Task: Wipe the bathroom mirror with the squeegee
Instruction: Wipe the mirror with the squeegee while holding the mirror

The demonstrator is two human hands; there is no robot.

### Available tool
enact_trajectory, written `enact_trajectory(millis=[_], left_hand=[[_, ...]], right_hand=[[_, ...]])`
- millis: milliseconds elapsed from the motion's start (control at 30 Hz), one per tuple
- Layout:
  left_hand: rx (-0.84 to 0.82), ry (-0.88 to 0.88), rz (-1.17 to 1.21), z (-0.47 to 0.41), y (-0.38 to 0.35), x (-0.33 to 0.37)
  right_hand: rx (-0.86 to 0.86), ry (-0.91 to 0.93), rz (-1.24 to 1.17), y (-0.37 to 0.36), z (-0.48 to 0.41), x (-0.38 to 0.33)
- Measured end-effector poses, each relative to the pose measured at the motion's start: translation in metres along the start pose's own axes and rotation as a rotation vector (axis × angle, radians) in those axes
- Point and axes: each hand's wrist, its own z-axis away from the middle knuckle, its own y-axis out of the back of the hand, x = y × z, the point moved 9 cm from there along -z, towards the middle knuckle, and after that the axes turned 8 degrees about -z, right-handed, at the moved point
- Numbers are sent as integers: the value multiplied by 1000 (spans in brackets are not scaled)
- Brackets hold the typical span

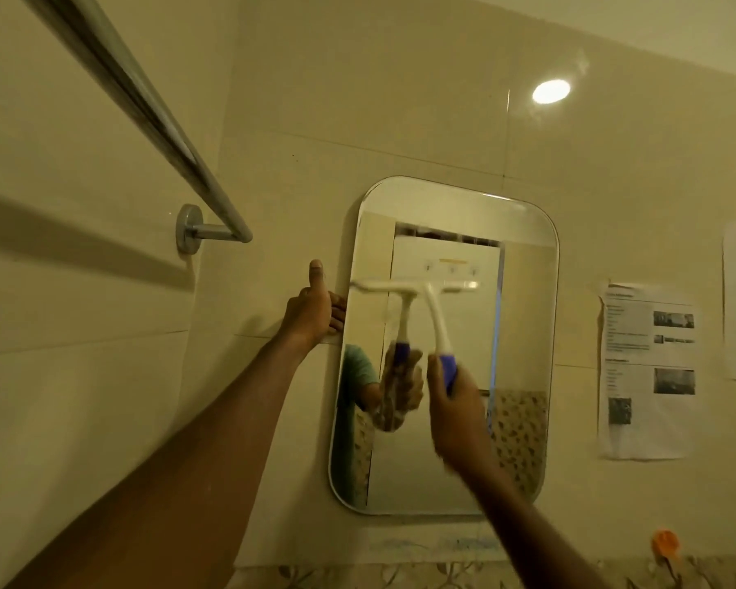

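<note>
Our right hand (455, 412) is clenched around the purple end of the squeegee (432, 316), and that grip sits low against the middle of the mirror (523, 333). Up from the grip the white handle curves to the crossbar, whose blade lies across the glass above our knuckles, reaching from near the mirror's left edge to a little past its centre. The blade looks blurred, so we cannot tell how flat it sits on the glass.

Out to the left of the grip, our left hand (313, 310) grasps the mirror's left edge, thumb raised against the wall tile, fingers curled round the rim.

Farther left and above hangs a metal towel rail (145, 104); to the right of the grip, printed sheets (649, 371) are stuck on the wall, well clear of the glass.

What could go wrong, as we judge it: the blade covers only part of the width, so the right strip could be missed or left streaked. If the grip tilts, one end of the blade may lift and skip. Pressing hard could shift the mirror on its mount should the left hand slacken.
</note>
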Motion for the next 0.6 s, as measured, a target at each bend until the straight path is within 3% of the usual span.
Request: enact_trajectory(millis=[100, 200, 367, 600], left_hand=[[12, -5, 1, 1, 1, 2], [35, -16, -40, 2, 1, 4], [47, -20, -53, 1, 3, 2], [45, -30, -88, 4, 1, 5]], right_hand=[[1, -89, 58, 2, 47, 34], [-29, -86, 35, 6, 49, 24], [-19, 127, -23, 15, -13, -46], [43, 214, 128, -3, -111, -121]])
